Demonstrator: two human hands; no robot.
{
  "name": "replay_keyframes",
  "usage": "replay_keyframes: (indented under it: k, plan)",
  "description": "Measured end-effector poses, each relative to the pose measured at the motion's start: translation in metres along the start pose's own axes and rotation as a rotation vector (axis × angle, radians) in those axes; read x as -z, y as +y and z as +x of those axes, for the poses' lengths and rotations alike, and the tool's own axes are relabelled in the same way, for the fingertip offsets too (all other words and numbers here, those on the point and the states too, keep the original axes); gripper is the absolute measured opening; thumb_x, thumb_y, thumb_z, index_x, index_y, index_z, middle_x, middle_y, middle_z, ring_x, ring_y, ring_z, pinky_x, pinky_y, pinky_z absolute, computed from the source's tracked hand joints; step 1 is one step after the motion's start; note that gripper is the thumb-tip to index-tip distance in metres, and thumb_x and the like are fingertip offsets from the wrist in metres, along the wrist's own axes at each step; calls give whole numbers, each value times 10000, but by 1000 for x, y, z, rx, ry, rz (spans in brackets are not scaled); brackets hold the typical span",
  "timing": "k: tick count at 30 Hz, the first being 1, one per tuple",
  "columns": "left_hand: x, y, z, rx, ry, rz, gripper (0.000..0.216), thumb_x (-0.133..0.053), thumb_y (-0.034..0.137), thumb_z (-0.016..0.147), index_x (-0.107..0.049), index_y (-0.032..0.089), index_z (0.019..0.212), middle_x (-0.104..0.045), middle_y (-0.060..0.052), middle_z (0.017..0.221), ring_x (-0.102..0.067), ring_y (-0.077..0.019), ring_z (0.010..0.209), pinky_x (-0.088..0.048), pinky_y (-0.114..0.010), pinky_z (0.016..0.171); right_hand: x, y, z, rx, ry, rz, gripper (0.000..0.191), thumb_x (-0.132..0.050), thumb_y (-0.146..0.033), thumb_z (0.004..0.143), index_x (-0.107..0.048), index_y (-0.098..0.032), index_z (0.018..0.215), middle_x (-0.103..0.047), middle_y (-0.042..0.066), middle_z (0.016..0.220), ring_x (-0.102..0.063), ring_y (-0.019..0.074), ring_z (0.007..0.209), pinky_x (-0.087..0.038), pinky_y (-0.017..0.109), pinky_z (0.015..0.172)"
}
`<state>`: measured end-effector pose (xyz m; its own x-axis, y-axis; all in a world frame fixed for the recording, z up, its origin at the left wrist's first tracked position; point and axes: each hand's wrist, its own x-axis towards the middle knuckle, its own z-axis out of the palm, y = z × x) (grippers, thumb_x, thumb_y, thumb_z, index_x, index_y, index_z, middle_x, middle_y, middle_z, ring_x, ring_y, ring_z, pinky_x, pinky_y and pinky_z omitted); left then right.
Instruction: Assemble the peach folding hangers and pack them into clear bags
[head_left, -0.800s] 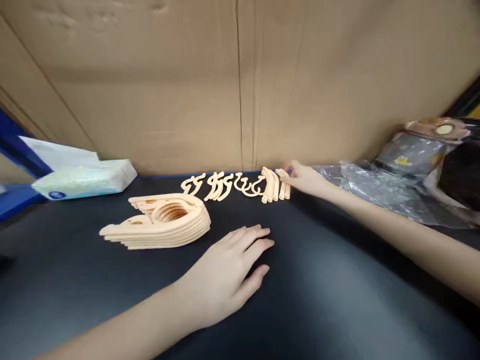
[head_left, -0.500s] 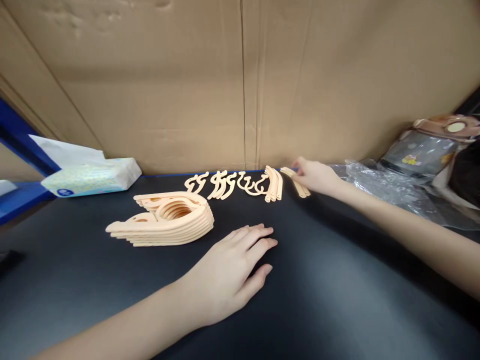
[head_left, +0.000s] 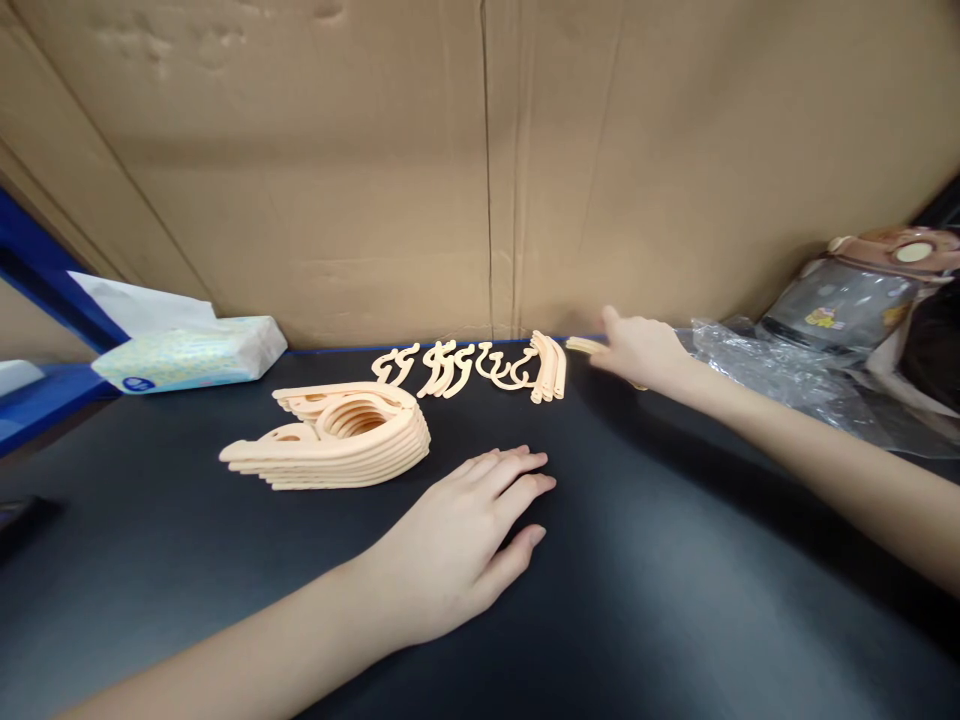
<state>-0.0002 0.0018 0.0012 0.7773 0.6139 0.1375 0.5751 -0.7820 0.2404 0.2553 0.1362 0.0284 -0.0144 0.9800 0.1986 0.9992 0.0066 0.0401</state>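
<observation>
Cream strips (head_left: 586, 345) lie right of the frame's centre, mostly hidden by our right hand (head_left: 646, 352); we cannot tell whether its fingers pinch them. Our left hand (head_left: 465, 540) rests palm down at lower centre, fingers loosely spread, on the black tabletop (head_left: 637, 600). Near mid-frame we see curved cream bars (head_left: 550, 370), small hooks (head_left: 448, 376) left of them, and stacked hanger pieces (head_left: 337, 458) at centre left.
</observation>
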Motion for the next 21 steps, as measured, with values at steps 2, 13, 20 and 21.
replay_keyframes:
  k: [2,13,20,21]
  plan:
    - [0,0,0,-7,9,-4,360,-401,276,981,-504,194,1317,-506,-73,1419,-428,-235,1347,-374,-456,1123,7,0,-1,19,13,18,417,-582,-334,788,-496,-121,1137,-693,154,875,-659,322,818,-402,334,620]
    - [-2,1,0,126,382,48,554,-483,230,922,-251,134,1417,-443,-152,1410,-404,-259,1318,-400,-442,1079,46,-38,-57,700,-212,446,303,-607,-225,693,-453,-226,954,-615,-15,817,-556,150,662,-364,250,574]
    - [0,1,1,199,308,7,199,-535,244,892,-507,181,1079,-582,-53,960,-547,-228,877,-477,-385,752,41,-54,-91,852,-328,508,221,-547,-163,651,-388,-225,792,-532,-53,732,-468,110,608,-314,236,532]
    - [1,2,1,207,291,8,154,-530,241,893,-522,185,1036,-579,-42,923,-540,-223,851,-466,-377,732,40,-54,-91,848,-336,503,219,-549,-167,651,-380,-225,778,-520,-57,713,-455,108,595,-305,236,522]
